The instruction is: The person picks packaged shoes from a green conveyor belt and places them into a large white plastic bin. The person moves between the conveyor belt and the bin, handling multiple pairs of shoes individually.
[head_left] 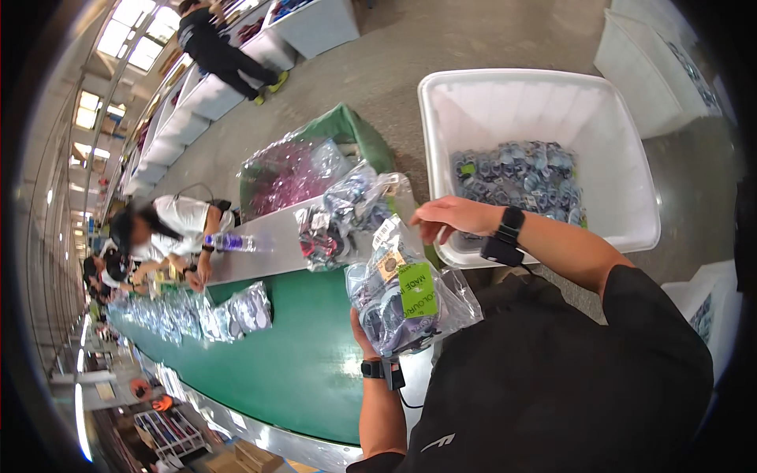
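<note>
My left hand [364, 335] grips the lower left side of a clear plastic bag [377, 298]. Inside the bag are folded or stacked patterned items in grey, blue and purple, whose kind I cannot make out. A bright green label and a white tag show on its front. My right hand [453, 217], fingers bent and a little apart, hovers beside the bag's upper corner; I see nothing in it. Just beyond the held bag, more filled bags [351, 197] are piled on a grey metal ledge [276, 251], one with red and black contents.
A white bin [536, 75] partly filled with similar bags stands at right. Left lie a green conveyor belt [307, 331] with a row of bags, and a purple-labelled bottle [233, 242]. A green-lined container [347, 126] holds clear plastic. Co-workers sit along the belt; another person stands far off.
</note>
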Motion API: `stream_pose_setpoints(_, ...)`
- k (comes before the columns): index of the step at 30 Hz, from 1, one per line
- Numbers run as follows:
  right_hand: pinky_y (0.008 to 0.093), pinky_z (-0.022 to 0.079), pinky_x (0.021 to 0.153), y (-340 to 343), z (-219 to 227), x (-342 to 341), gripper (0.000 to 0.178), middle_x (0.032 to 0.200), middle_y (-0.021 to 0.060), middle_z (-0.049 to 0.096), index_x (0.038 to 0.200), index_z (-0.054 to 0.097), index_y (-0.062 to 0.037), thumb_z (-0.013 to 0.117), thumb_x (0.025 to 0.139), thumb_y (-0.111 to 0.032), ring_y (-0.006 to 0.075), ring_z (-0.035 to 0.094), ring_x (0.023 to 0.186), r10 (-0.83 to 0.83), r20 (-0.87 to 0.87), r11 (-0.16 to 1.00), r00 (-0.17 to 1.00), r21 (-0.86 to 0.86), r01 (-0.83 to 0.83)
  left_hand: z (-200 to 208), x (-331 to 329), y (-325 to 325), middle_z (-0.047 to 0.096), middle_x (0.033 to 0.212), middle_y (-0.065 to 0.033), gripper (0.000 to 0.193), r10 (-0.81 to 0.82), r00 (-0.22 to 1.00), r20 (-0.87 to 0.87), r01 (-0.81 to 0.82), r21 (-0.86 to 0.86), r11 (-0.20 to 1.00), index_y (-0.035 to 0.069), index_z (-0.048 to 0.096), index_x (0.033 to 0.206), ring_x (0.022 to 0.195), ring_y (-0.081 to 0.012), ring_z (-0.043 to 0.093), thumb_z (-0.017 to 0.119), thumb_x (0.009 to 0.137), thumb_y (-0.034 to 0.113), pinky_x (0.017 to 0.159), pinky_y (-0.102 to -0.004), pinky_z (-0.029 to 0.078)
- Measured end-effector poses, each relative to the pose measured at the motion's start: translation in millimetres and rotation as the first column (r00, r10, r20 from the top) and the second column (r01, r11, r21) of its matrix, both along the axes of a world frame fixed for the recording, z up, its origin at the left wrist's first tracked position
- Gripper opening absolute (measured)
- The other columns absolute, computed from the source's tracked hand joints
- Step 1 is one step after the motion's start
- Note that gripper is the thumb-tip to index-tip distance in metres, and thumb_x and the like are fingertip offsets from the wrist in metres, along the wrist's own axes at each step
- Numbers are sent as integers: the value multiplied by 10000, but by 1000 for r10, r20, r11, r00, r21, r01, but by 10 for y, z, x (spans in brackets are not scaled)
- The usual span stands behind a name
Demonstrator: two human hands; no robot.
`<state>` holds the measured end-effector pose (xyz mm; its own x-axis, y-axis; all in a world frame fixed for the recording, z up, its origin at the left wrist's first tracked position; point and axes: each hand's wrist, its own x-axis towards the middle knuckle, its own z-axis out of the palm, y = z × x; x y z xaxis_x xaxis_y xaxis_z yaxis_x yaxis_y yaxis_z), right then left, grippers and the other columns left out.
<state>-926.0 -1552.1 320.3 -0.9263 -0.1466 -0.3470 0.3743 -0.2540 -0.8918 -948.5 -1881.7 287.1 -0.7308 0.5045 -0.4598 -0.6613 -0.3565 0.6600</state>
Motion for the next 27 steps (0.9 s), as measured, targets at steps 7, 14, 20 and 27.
stream_pose_setpoints(7, 296, 468, 819, 623, 54, -242, 466, 1040, 72, 667, 1174, 633, -51, 510, 964, -448, 142, 597, 939, 336, 8, 942, 942, -26, -336, 296, -152, 1030, 519, 1298, -219, 729, -464, 884, 56, 466, -31, 884, -7, 371, 1389, 1149, -355, 556, 341, 955, 578, 979, -479, 465)
stream_pose_setpoints(14, 304, 465, 810, 1259, -1181, 290, 585, 990, 68, 664, 1096, 648, 21, 671, 840, -504, 144, 587, 900, 294, 91, 899, 951, 311, -308, -681, -139, 1679, 545, 1297, -153, 671, -534, 791, 298, 577, -76, 813, 5, 441, 1351, 1150, -274, 562, 346, 980, 555, 991, -423, 452)
stream_pose_setpoints(20, 265, 415, 503, 1868, -2021, 1236, 380, 685, 21, 590, 913, 657, -34, 689, 852, -408, 94, 523, 569, -284, 387, 942, 877, 284, 180, -1283, 256, 881, 602, 1118, -148, 455, -271, 944, 188, 323, -693, 645, -5, 498, 1241, 964, -248, 623, 525, 964, 355, 779, -390, 555)
stream_pose_setpoints(27, 291, 435, 392, 2576, -2564, 1021, 319, 620, 29, 559, 881, 588, -22, 672, 861, -329, 136, 533, 445, -883, 279, 447, 377, 257, 857, -1377, 763, -46, 557, 1238, -224, 496, 6, 944, 329, 262, -762, 592, -61, 389, 1324, 1054, -340, 603, 507, 963, 258, 784, -459, 571)
